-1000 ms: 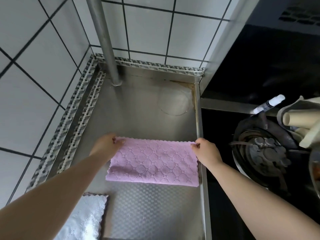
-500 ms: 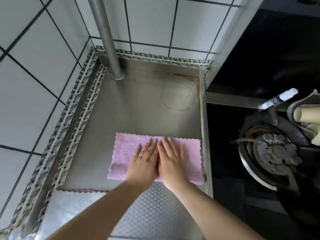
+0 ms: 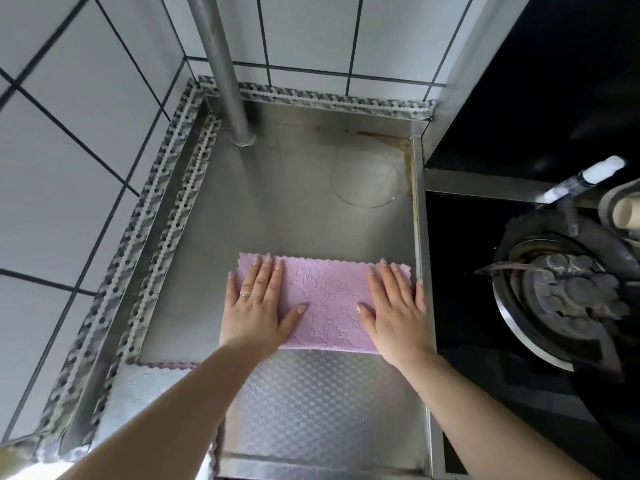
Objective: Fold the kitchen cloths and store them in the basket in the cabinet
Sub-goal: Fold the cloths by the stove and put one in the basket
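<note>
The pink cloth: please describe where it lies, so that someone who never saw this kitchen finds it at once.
Start at the stainless steel counter in the tiled corner, left of the black stove. The pink scalloped-edge cloth lies flat near its right rim, with the left hand and right hand pressing its two ends. Unlike the white cloth at the counter's near left, it is pink and folded into a strip.

Left hand & right hand press flat (fingers straight) on pink cloth.
</note>
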`<action>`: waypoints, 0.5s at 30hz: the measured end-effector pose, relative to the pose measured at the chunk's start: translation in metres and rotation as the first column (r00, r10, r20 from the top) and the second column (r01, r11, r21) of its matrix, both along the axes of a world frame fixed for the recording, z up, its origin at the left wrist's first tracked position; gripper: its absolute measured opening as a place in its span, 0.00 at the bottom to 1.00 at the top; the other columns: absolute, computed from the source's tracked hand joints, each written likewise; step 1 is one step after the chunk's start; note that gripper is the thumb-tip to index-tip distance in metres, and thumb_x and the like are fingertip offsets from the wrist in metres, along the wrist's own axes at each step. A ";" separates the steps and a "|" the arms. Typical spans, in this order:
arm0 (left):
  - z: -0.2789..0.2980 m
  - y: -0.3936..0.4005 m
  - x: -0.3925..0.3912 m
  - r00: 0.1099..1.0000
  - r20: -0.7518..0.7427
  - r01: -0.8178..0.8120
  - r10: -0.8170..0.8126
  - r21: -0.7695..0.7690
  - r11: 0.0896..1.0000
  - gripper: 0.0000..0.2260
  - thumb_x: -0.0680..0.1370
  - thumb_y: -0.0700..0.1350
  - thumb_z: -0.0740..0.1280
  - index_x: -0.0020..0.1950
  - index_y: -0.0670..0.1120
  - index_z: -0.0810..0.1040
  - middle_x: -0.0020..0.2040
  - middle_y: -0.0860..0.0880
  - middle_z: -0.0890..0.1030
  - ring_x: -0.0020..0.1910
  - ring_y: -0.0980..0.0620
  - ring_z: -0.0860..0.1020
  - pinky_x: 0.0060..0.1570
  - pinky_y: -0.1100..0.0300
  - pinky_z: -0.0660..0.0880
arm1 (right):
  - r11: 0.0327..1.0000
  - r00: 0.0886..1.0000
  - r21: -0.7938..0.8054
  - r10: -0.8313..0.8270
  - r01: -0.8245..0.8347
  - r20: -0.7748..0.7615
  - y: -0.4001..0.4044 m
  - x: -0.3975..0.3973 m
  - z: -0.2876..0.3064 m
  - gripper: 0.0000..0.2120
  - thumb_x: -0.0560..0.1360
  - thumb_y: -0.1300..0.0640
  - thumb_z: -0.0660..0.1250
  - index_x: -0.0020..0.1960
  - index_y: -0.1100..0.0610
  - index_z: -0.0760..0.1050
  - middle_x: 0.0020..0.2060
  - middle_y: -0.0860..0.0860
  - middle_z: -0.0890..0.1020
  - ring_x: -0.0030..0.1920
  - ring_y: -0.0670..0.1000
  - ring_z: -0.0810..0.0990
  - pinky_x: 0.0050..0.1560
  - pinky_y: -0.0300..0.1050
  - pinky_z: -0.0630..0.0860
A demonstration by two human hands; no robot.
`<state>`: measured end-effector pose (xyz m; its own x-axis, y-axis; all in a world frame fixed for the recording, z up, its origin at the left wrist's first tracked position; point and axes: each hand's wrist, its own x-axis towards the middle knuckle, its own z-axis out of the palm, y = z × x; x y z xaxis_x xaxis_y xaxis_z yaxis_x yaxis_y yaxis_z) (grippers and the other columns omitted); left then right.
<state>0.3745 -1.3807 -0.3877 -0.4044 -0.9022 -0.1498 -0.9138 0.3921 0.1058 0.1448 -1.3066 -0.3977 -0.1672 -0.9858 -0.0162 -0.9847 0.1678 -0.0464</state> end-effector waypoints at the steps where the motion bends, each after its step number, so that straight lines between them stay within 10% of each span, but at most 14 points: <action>1: 0.000 -0.001 0.001 1.000 -0.030 -0.006 0.006 -0.005 1.000 0.38 0.74 0.69 0.43 0.77 0.47 0.45 0.76 0.51 0.45 0.76 0.52 0.43 0.71 0.48 0.33 | 1.000 1.000 -0.003 0.009 -0.009 -0.002 -0.001 -0.002 0.001 0.30 0.74 0.41 0.53 0.70 0.56 0.67 0.70 0.55 0.69 0.71 0.56 0.66 0.70 0.61 0.54; 6: 0.009 0.016 0.003 0.910 -0.292 0.236 -0.295 -0.221 0.946 0.17 0.71 0.50 0.61 0.58 0.49 0.79 0.58 0.50 0.80 0.59 0.47 0.76 0.70 0.41 0.50 | 0.952 0.971 -0.201 0.239 -0.229 0.024 -0.022 -0.002 0.012 0.21 0.67 0.54 0.70 0.59 0.55 0.75 0.64 0.53 0.76 0.65 0.55 0.74 0.64 0.69 0.62; 15: 0.011 0.054 -0.031 0.893 -0.308 0.314 -0.328 -0.094 0.945 0.11 0.68 0.49 0.60 0.44 0.56 0.80 0.42 0.56 0.80 0.39 0.52 0.79 0.43 0.58 0.74 | 0.888 0.889 -0.106 0.455 -0.448 0.050 -0.051 0.021 0.023 0.14 0.60 0.63 0.66 0.44 0.53 0.81 0.47 0.51 0.81 0.44 0.56 0.82 0.56 0.64 0.72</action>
<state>0.3439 -1.3264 -0.3770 -0.6927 -0.7180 0.0676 -0.6591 0.6684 0.3447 0.1662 -1.3578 -0.3745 0.2948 -0.9522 0.0800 -0.9465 -0.3025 -0.1127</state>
